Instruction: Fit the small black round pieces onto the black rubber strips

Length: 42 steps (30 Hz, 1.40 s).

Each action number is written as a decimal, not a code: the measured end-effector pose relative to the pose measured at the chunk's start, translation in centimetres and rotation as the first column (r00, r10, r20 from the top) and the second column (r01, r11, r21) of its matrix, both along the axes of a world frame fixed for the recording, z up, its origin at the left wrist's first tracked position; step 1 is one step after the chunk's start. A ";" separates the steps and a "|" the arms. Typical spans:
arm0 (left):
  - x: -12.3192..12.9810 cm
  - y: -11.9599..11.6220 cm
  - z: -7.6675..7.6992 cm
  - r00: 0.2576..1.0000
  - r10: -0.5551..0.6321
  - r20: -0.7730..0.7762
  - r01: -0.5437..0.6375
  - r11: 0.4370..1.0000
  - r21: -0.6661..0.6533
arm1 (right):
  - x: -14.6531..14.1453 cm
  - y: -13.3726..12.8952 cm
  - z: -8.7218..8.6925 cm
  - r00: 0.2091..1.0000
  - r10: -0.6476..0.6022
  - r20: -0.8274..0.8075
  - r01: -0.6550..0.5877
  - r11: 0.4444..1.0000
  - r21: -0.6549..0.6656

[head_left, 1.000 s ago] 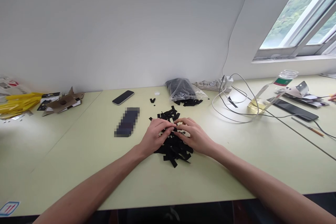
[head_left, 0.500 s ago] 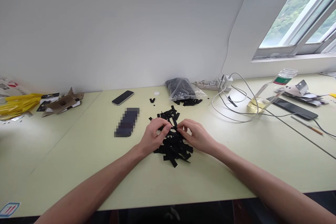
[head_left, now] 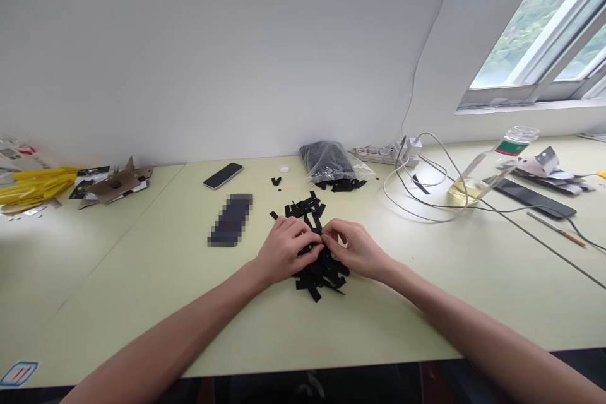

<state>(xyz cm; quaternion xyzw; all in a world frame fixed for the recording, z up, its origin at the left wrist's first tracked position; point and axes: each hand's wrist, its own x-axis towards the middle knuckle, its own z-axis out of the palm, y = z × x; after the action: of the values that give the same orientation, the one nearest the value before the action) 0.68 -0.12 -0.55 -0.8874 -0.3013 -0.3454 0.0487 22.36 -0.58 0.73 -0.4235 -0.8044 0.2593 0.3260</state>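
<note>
A loose pile of short black strips (head_left: 316, 276) lies on the table in front of me. Over the pile's left side, my left hand (head_left: 292, 246) is closed in a pinch, thumb against fingers. My right hand (head_left: 354, 246) pinches from the right, its fingertips meeting those of the left. Between them is a black strip, mostly covered by the fingers. More strips (head_left: 307, 205) stick out beyond the hands.
A clear plastic bag (head_left: 329, 161) of black pieces rests by the wall, near a power strip (head_left: 379, 154) and looped cables. Left of the pile are a phone (head_left: 223, 175) and a blurred dark item (head_left: 231, 221). A bottle (head_left: 492, 167) with yellow liquid leans at right.
My left hand has moved right and slightly down, with its fingers closing in against the right hand's fingertips. My right hand has shifted only slightly.
</note>
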 end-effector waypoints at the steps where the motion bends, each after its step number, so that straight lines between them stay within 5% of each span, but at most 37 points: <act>1: -0.1 0.2 0.0 1.000 0.028 0.000 -0.028 0.999 -0.029 | 0.0 0.0 0.0 1.000 0.001 0.002 -0.001 1.000 0.000; 15: -0.1 0.3 -0.3 0.998 -0.006 -0.067 -0.008 0.977 -0.213 | -0.1 -0.4 0.4 0.982 0.131 0.136 -0.135 0.991 0.017; 22: -0.3 0.4 -0.4 0.996 -0.040 -0.073 0.021 0.968 -0.248 | -0.6 -0.8 0.3 0.976 0.143 0.166 -0.148 0.989 0.018; 30: -0.2 0.7 -0.5 0.997 0.065 -0.047 -0.076 0.953 -0.293 | 0.2 0.1 0.3 0.982 0.044 0.185 -0.045 0.999 0.002; 37: -0.1 0.2 0.2 1.000 0.006 -0.015 -0.010 0.949 -0.316 | 0.2 0.0 0.1 0.974 0.139 0.177 -0.146 0.989 0.026; 42: -0.1 0.6 -0.5 0.998 0.034 -0.053 -0.049 0.950 -0.308 | 0.1 -0.1 0.3 0.977 0.085 0.194 -0.090 0.996 0.016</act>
<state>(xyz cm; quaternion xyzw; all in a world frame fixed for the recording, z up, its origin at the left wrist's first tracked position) 0.57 0.50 -1.02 -0.8855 -0.3690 -0.2716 -0.0765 22.46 -0.73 1.02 -0.4070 -0.8532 0.2211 0.2397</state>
